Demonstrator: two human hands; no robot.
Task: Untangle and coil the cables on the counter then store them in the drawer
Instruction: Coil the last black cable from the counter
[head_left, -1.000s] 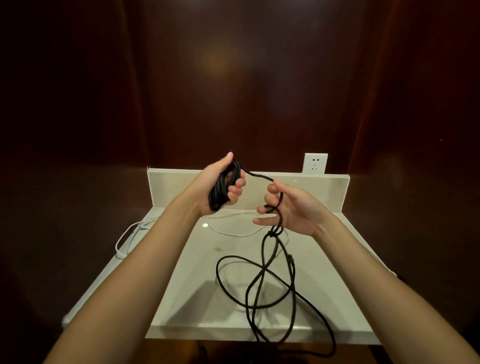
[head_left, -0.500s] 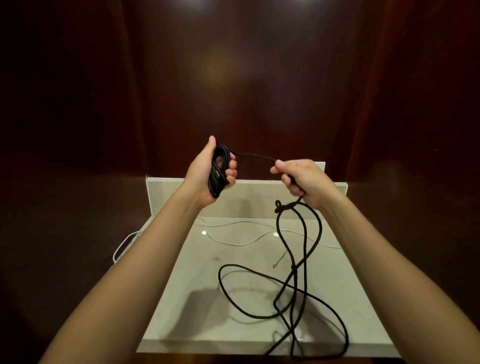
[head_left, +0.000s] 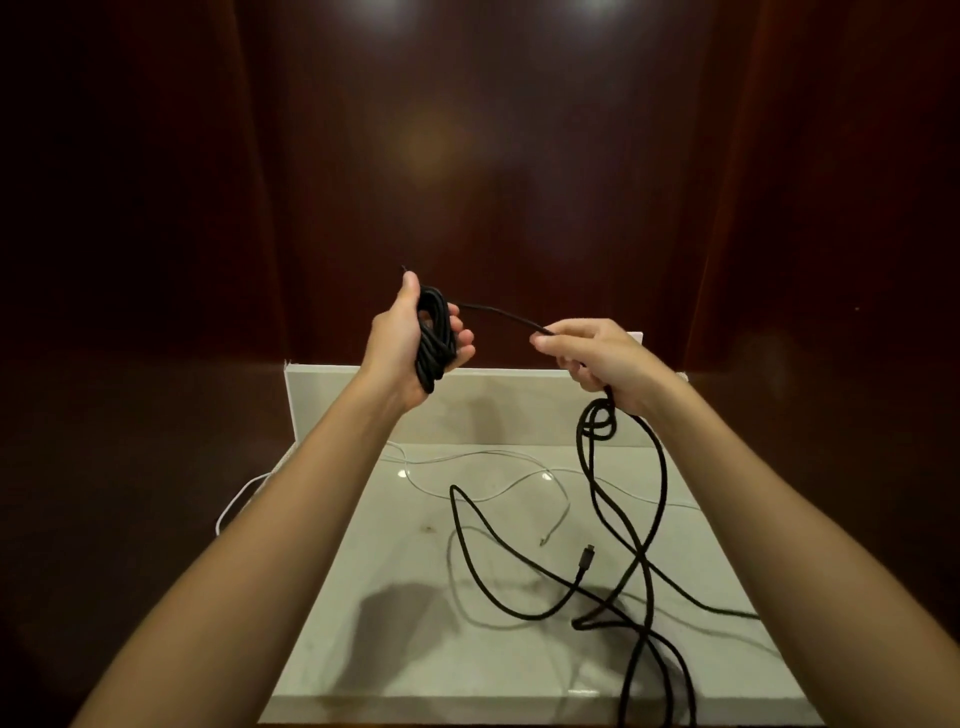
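My left hand (head_left: 402, 345) grips a tight coil of black cable (head_left: 435, 340), held up above the back of the pale counter (head_left: 374, 649). A taut strand runs from the coil to my right hand (head_left: 592, 358), whose fingers are curled round the black cable. Below my right hand the cable forms a small knotted loop (head_left: 597, 423). From there it hangs in long loose loops (head_left: 639, 561) onto the counter and over the front edge. Its black plug end (head_left: 587, 555) lies on the counter. A thin white cable (head_left: 488, 456) lies spread across the back of the counter.
The white cable trails off the counter's left side (head_left: 234, 506). A low pale backsplash (head_left: 498, 395) runs along the rear. Dark wood panels surround the counter. A white wall socket is mostly hidden behind my right hand. No drawer is in view.
Both hands have risen slightly and drawn apart, my right hand moving rightward and pulling the strand taut. The hanging loops shifted right and the plug end now lies in view.
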